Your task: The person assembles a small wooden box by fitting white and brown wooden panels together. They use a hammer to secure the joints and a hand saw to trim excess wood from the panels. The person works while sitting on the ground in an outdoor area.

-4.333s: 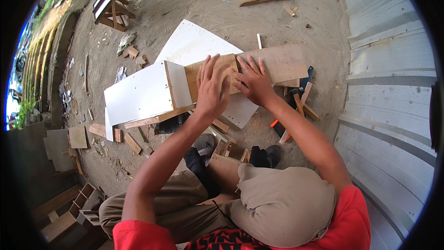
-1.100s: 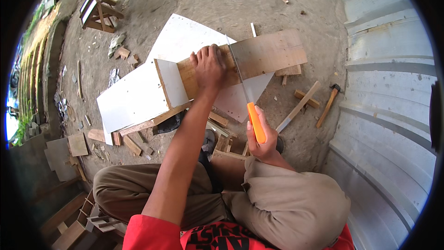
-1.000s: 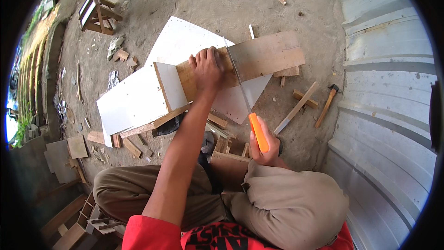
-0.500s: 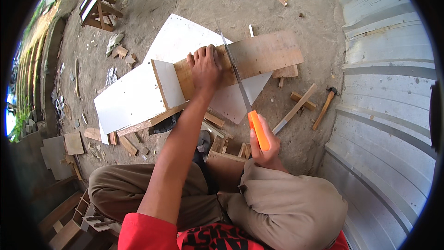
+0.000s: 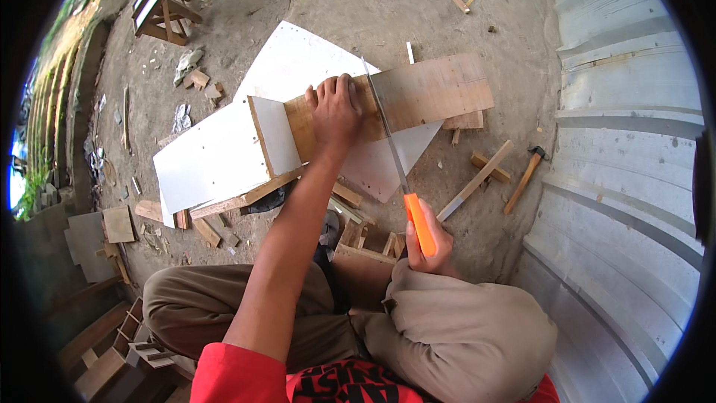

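Note:
A handsaw [image 5: 419, 222] with an orange handle is gripped in my right hand [image 5: 438, 245], low and to the right of the middle. Its blade stands across a brown wooden board [image 5: 436, 89], resting in or on the wood just right of my left hand [image 5: 335, 116]. That left hand presses down on the board, its fingers bent over toward the far edge. Under the board lie white-faced panels [image 5: 205, 157] with a wooden batten along the near side. A short white-faced piece [image 5: 276, 134] stands up at the board's left end. The cut itself is too fine to make out.
A hammer [image 5: 524, 179] and a long wood strip [image 5: 477, 179] lie on the ground to the right, near a corrugated metal wall [image 5: 611, 149]. A small wooden stool [image 5: 164, 11] stands far left. Offcuts [image 5: 201, 78] are scattered about, and a wooden box [image 5: 362, 272] sits between my legs.
The saw and my right hand have drawn back a little toward me, the blade sliding along the board. My left hand stays in place on the wood.

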`<state>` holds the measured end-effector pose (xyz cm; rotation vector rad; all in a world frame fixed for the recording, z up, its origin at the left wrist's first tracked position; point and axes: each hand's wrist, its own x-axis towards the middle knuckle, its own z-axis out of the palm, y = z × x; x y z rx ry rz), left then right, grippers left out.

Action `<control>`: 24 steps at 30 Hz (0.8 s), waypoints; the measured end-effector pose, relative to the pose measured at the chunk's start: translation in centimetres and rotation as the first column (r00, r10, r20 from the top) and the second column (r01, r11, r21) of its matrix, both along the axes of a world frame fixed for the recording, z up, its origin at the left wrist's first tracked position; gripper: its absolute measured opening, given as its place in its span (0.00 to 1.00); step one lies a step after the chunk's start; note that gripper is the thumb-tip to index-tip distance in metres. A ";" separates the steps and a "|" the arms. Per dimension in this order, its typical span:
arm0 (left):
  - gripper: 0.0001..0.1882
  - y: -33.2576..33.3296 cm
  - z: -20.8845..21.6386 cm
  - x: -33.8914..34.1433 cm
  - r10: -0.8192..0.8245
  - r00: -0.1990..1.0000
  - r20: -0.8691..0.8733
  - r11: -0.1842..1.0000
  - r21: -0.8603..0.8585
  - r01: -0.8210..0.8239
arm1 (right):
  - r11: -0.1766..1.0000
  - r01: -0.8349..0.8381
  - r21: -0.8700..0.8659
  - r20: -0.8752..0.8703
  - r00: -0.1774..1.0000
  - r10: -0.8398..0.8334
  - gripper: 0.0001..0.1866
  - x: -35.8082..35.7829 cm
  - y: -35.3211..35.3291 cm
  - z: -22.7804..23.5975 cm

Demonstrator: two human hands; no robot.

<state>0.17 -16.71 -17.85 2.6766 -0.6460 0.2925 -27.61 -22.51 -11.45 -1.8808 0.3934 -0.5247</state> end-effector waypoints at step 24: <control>0.12 -0.1 -0.5 0.0 -0.013 0.999 0.043 1.000 -0.019 0.014 | 1.000 0.001 0.030 0.007 1.000 -0.001 0.25 4.7 -1.0 0.1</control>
